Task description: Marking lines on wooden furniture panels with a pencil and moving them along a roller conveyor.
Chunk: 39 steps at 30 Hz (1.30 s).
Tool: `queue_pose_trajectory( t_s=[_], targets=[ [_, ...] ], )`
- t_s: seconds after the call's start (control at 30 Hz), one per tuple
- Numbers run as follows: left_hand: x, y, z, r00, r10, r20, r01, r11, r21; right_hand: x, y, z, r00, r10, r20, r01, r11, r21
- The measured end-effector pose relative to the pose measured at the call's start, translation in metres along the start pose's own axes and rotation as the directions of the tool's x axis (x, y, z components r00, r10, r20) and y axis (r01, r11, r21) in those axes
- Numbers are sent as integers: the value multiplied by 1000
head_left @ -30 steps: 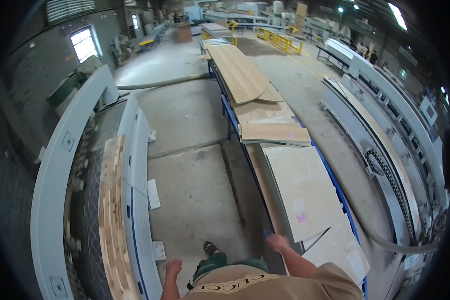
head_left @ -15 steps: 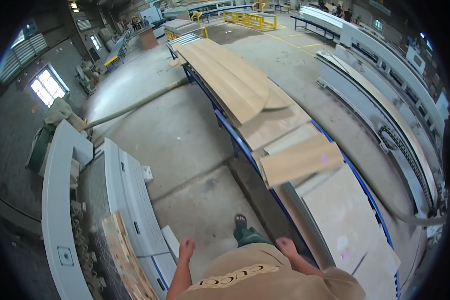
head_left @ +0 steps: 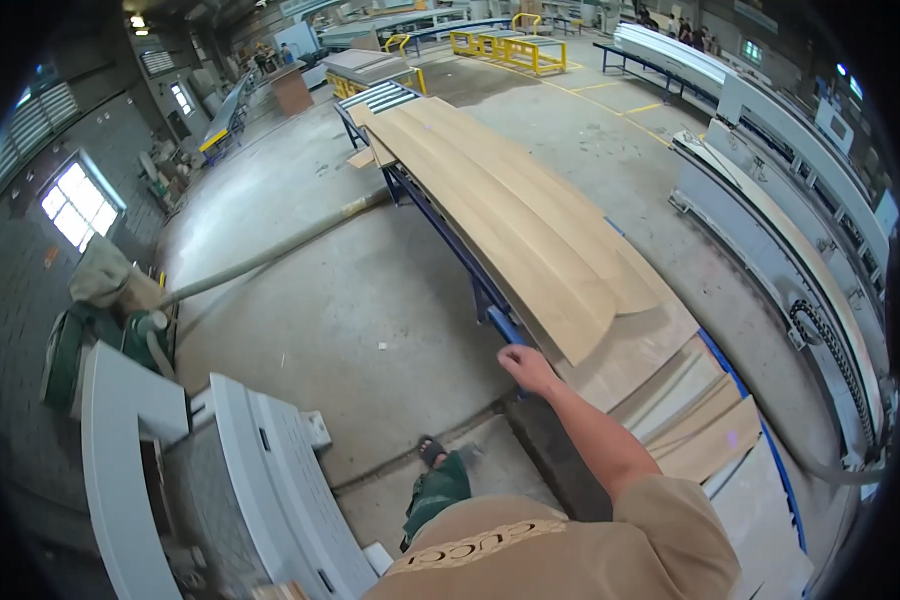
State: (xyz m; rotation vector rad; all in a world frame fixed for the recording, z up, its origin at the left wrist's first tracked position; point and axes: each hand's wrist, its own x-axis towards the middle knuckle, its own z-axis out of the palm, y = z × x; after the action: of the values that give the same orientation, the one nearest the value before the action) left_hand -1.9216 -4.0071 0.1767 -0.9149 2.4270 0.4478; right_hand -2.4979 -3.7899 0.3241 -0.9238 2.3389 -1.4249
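My right hand [head_left: 525, 368] reaches forward beside the near left edge of a long blue-framed table [head_left: 503, 327]. Its fingers look curled together and I see nothing in them; whether it touches the blue frame I cannot tell. Just ahead of it, long light-brown wood sheets [head_left: 505, 200] with curved near ends lie stacked on the table. Closer to me on the same table lie narrower wood boards [head_left: 710, 425] and a pale sheet [head_left: 755, 515]. My left hand is out of view.
At the left stands a white and grey machine [head_left: 280, 470]. A thick hose [head_left: 270, 262] crosses the concrete floor toward the table. Another long machine [head_left: 760, 230] runs along the right. Yellow-framed stands [head_left: 510, 52] stand far ahead, and people [head_left: 675, 25] are at the far right.
I have moved forward along the table, so the wood sheets are nearer. My right hand has swung forward and up. My left hand has dropped out of view.
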Motion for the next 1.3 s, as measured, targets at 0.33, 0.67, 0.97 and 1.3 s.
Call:
queue_pose_trajectory(
  t_s=[0.33, 0.67, 0.97, 1.3],
  targets=[
    [432, -28, -367, 957, -280, -73, 54, 422, -905, -116, 120, 88, 488, 870, 74, -863, 494, -110],
    [705, 190, -605, 985, 60, -163, -172, 461, -871, 181, 208, 135, 646, 740, 188, -660, 665, -349],
    [826, 281, -653, 997, -63, 39, 57, 307, -950, 676, 230, -130, 834, 516, -194, -502, 856, 120],
    [1077, 391, -729, 975, 64, 215, 167, 427, -888, 834, 312, -184, 714, 646, -268, -690, 715, -113]
  ],
)
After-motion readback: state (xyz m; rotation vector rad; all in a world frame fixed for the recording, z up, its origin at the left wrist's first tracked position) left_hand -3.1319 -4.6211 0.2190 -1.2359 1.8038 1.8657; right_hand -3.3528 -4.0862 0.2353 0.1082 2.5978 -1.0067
